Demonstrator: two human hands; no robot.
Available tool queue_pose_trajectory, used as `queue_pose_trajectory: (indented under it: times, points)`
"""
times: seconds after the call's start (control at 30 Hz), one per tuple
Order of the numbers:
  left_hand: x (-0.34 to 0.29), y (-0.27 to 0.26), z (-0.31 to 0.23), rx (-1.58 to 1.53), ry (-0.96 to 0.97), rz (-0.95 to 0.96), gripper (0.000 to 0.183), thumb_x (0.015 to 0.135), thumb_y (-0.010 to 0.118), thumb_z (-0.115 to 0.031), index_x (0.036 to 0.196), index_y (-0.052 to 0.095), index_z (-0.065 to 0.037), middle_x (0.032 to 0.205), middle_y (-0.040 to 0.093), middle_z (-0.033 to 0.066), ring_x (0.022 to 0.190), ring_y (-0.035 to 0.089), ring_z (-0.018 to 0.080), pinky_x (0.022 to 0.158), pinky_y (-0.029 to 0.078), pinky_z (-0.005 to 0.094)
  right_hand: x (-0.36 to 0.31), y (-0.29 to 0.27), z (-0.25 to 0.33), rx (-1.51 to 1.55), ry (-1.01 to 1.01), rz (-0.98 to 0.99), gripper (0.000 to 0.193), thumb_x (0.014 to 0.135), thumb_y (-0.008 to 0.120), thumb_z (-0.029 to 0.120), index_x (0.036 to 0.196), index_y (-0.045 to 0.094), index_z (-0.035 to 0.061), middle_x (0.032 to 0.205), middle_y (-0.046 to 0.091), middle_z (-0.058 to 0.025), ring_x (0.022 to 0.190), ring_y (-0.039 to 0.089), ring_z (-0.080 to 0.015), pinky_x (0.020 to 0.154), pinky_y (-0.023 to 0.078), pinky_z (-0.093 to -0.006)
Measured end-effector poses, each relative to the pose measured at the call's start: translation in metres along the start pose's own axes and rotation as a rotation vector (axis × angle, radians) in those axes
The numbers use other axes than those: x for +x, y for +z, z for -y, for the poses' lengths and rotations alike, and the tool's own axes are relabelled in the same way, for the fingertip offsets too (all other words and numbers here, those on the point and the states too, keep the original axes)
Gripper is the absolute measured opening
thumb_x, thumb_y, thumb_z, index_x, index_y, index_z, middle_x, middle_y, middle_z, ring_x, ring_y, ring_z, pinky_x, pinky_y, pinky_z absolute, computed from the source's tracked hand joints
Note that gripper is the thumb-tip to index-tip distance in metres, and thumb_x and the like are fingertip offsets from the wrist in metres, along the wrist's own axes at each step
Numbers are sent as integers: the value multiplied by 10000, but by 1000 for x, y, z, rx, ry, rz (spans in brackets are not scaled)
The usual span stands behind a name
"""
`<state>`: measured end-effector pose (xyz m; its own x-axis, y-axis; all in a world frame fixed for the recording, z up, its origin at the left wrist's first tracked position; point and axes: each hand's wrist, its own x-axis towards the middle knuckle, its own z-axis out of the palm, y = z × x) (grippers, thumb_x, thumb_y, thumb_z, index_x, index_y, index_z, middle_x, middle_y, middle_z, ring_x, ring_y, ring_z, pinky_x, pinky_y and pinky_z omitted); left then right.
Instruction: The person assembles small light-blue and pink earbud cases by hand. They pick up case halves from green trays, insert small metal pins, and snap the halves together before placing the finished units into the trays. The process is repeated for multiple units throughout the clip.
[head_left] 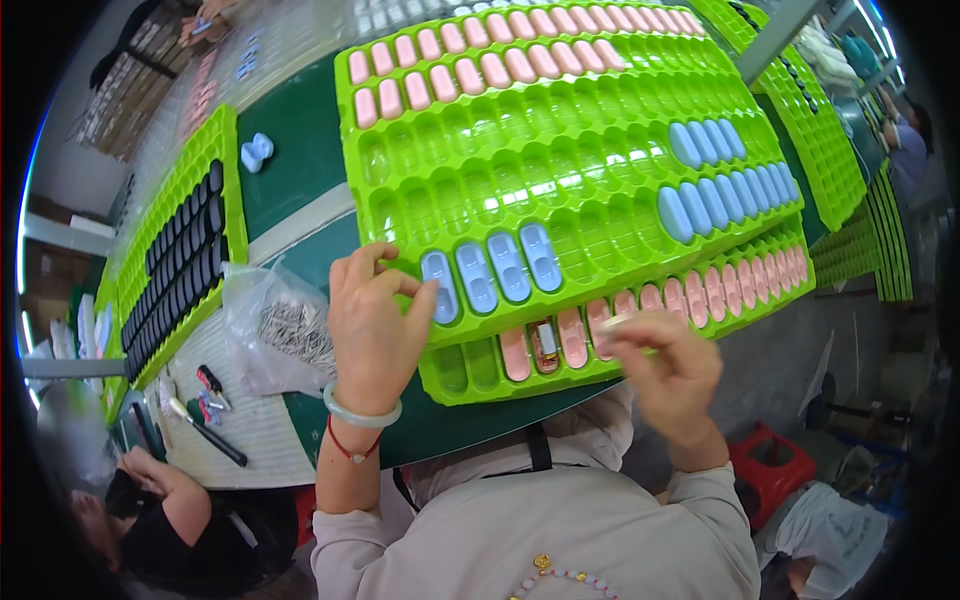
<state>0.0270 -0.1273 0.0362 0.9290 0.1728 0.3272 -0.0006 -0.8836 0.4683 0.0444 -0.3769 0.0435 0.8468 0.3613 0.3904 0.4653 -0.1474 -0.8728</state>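
My left hand (375,315) is over the near left edge of the upper green tray (480,205), fingers bent and apart. Its thumb lies at the side of the leftmost pale-blue oval shell (438,287), which sits hollow side up in a pocket. My right hand (672,370) is pinched above the lower green tray (455,385), around a small pale piece (617,322) too blurred to name. Beneath and beside it, pink oval shells (573,338) fill a row. One pocket there holds a shell with a small silver-and-red component (545,345) inside.
Closed pink ovals (467,76) and closed blue ovals (708,205) fill parts of the upper tray. To the left are a plastic bag of small metal parts (295,332), a screwdriver (215,437) and a tray of black pieces (180,255). A co-worker's arm (165,490) is at lower left; a red stool (768,470) stands right.
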Motion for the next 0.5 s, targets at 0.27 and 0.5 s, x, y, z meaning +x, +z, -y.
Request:
queue_pose_trajectory:
  times: [0.27, 0.5]
  points:
    - [-8, -26, -15, -316, -54, -52, 119, 715, 685, -69, 679, 610, 17, 889, 627, 132, 601, 633, 194, 513, 486, 268, 26, 53, 12, 524, 537, 204, 359, 879, 546, 96, 1198, 450, -37, 1065, 589, -124, 828, 619, -148, 629, 503, -223]
    - [-25, -26, -21, -582, 40, 29, 105, 711, 715, -28, 749, 630, 20, 842, 617, 107, 574, 599, 112, 504, 479, 204, 27, 69, -1, 897, 673, 458, 317, 909, 508, 154, 1186, 485, 1, 1044, 566, -60, 907, 571, -128, 727, 543, -294]
